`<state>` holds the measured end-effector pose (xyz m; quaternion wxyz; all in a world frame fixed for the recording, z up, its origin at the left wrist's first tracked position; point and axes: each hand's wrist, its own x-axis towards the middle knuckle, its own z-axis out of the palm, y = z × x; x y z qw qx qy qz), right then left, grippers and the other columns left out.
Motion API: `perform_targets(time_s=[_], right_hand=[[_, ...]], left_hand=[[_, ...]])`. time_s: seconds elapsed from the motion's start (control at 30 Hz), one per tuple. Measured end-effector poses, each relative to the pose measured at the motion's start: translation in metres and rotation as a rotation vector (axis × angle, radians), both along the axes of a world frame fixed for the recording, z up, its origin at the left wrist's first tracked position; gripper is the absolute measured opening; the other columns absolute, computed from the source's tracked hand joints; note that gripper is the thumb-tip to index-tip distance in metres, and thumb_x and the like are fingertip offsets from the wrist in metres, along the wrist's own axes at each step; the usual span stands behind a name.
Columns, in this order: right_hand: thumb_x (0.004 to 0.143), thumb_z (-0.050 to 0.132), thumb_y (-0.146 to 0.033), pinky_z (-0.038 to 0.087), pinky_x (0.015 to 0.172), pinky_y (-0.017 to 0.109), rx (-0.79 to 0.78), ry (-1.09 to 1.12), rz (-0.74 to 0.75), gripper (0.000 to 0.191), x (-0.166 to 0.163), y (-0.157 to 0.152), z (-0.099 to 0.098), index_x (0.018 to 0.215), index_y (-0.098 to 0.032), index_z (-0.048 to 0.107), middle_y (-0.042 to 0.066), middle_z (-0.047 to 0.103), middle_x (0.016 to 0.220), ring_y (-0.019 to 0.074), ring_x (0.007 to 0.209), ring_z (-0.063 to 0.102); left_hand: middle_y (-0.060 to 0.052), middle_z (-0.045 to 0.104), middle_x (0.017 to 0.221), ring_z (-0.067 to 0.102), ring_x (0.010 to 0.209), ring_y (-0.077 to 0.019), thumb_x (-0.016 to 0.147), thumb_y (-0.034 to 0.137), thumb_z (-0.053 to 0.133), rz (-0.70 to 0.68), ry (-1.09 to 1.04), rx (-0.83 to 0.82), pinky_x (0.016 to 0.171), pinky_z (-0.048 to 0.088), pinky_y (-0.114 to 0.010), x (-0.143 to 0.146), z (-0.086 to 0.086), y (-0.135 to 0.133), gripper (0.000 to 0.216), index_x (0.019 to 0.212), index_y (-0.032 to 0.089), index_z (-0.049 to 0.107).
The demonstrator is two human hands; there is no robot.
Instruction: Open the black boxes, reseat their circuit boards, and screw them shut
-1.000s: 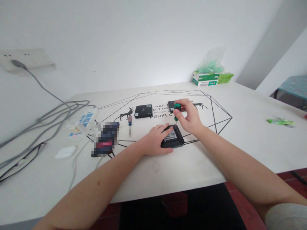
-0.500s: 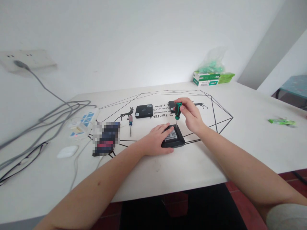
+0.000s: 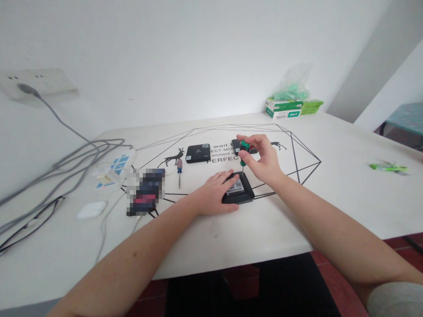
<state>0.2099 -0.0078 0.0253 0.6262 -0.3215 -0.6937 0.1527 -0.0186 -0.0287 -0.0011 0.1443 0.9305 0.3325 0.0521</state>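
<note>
My left hand (image 3: 216, 193) presses down on a small black electronic case (image 3: 248, 196) with a silver label on its top face. Its fingers spread over the case's left part, and the thumb lies along the near edge, holding it against the table. In my right hand (image 3: 263, 158) is a screwdriver (image 3: 244, 145) with a green and black handle, gripped between thumb and fingers. The screwdriver stands nearly upright, its tip at the far edge of the case; any screw there is too small to make out.
Two black boxes, one left (image 3: 198, 152) and one partly behind my right hand (image 3: 235, 146), lie farther back. A second screwdriver (image 3: 179, 172) and a blurred-out phone (image 3: 147, 193) are left. Cables (image 3: 82, 152), a power strip (image 3: 115, 171) and green-white boxes (image 3: 284, 108) stand farther out.
My right thumb and fingers have shifted round the screwdriver handle, covering more of it. My left hand and the case stay where they were.
</note>
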Motion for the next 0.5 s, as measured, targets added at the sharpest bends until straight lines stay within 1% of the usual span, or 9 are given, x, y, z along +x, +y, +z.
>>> perform_targets(time_s=[0.07, 0.13, 0.2, 0.27, 0.37, 0.5], right_hand=[[0.086, 0.085, -0.042, 0.059, 0.099, 0.048, -0.021, 0.004, 0.013, 0.045, -0.0023, -0.0003, -0.0004, 0.11, -0.031, 0.049, 0.009, 0.079, 0.131, 0.0253, 0.111, 0.077], [0.084, 0.087, -0.04, 0.058, 0.101, 0.05, -0.043, 0.014, 0.026, 0.05, -0.0039, 0.0, -0.0015, 0.109, -0.032, 0.044, 0.009, 0.08, 0.129, 0.026, 0.111, 0.077], [0.089, 0.081, -0.036, 0.059, 0.098, 0.049, -0.056, 0.021, 0.043, 0.045, -0.0046, 0.0002, -0.0033, 0.111, -0.032, 0.042, 0.01, 0.079, 0.132, 0.0249, 0.108, 0.077], [0.095, 0.072, -0.031, 0.059, 0.095, 0.048, -0.051, 0.024, 0.056, 0.037, -0.0045, 0.0004, -0.0053, 0.115, -0.032, 0.041, 0.011, 0.076, 0.135, 0.0234, 0.107, 0.077], [0.098, 0.063, -0.026, 0.06, 0.093, 0.047, -0.025, -0.012, 0.033, 0.032, -0.0033, 0.001, -0.0069, 0.124, -0.031, 0.045, 0.012, 0.072, 0.138, 0.0227, 0.108, 0.074], [0.094, 0.06, -0.022, 0.06, 0.085, 0.044, 0.091, -0.065, -0.099, 0.031, -0.001, 0.0031, -0.0062, 0.125, -0.026, 0.055, 0.01, 0.068, 0.121, 0.0232, 0.103, 0.068]], left_hand=[[-0.021, 0.018, 0.18, 0.02, 0.165, -0.0447, 0.094, 0.071, 0.066, 0.0, 0.002, -0.004, 0.132, 0.021, -0.062, -0.0002, 0.0001, 0.0001, 0.102, 0.172, 0.018, 0.029], [-0.02, 0.019, 0.18, 0.021, 0.164, -0.0455, 0.093, 0.071, 0.067, -0.001, -0.008, -0.01, 0.132, 0.022, -0.063, -0.0005, 0.0003, 0.0, 0.101, 0.172, 0.019, 0.03], [-0.019, 0.02, 0.18, 0.021, 0.165, -0.0451, 0.093, 0.07, 0.067, 0.001, -0.023, -0.009, 0.132, 0.022, -0.062, -0.0005, 0.0007, -0.0005, 0.1, 0.172, 0.02, 0.031], [-0.019, 0.019, 0.18, 0.021, 0.165, -0.0442, 0.094, 0.069, 0.067, -0.001, -0.022, -0.006, 0.133, 0.022, -0.061, -0.0003, 0.0014, -0.0011, 0.1, 0.172, 0.019, 0.03], [-0.022, 0.017, 0.18, 0.019, 0.165, -0.0444, 0.094, 0.069, 0.067, 0.006, -0.003, -0.009, 0.134, 0.02, -0.06, 0.0003, 0.0028, -0.0018, 0.101, 0.172, 0.016, 0.03], [-0.022, 0.015, 0.18, 0.017, 0.166, -0.0448, 0.095, 0.068, 0.066, 0.012, 0.015, -0.017, 0.133, 0.02, -0.061, 0.0005, 0.0045, -0.0022, 0.101, 0.172, 0.015, 0.029]])
